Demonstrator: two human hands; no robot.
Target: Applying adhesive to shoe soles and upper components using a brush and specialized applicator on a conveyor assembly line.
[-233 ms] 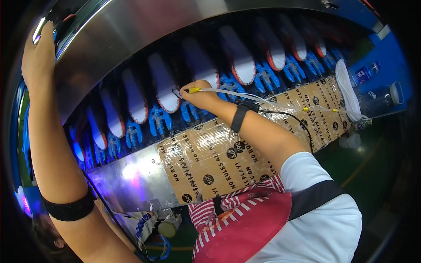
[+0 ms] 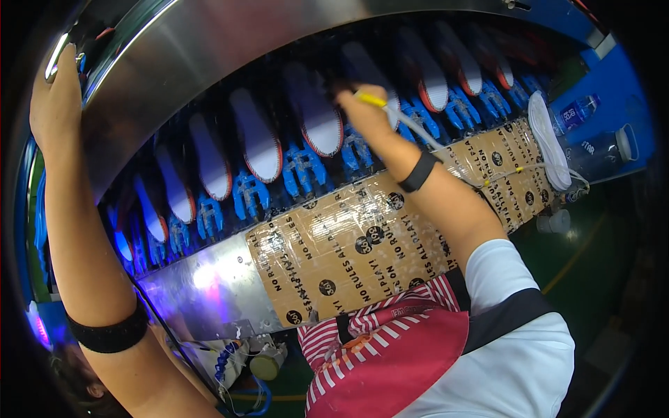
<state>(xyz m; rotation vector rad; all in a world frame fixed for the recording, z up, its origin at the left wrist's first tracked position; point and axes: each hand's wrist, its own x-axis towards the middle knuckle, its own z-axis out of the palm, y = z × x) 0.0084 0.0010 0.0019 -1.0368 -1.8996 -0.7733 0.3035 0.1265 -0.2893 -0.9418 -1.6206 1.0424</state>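
Nearest, a red striped apron (image 2: 390, 355) and a white sleeve (image 2: 516, 334) are seen at the lower edge, and beyond them a cardboard-covered ledge (image 2: 362, 244) wrapped in clear tape runs along the front of the machine. Both forearms are raised over it, each with a black band near the wrist or elbow. The right hand (image 2: 366, 111) is extended forward and slightly left, clenched around a yellow-tipped tool (image 2: 380, 103) whose white hose (image 2: 425, 136) trails back over the ledge; its tip is held at or just beside a white shoe sole (image 2: 317, 111) standing on a blue holder (image 2: 300, 167), though contact cannot be confirmed. The left hand (image 2: 52, 97) is lifted high and far left, closed on the rim of the curved steel hood (image 2: 209, 49), with the arm nearly straight. Farther along, more soles are ranged in a row, and two water bottles (image 2: 592, 132) rest on a blue shelf at far right. Risk, as judged: the trailing hose could snag on a neighbouring holder or sole, since it lies across them; the tip could stray onto the red sole edge if the reach is unsteady; the left grip at the hood rim could be pinched should the hood shift.
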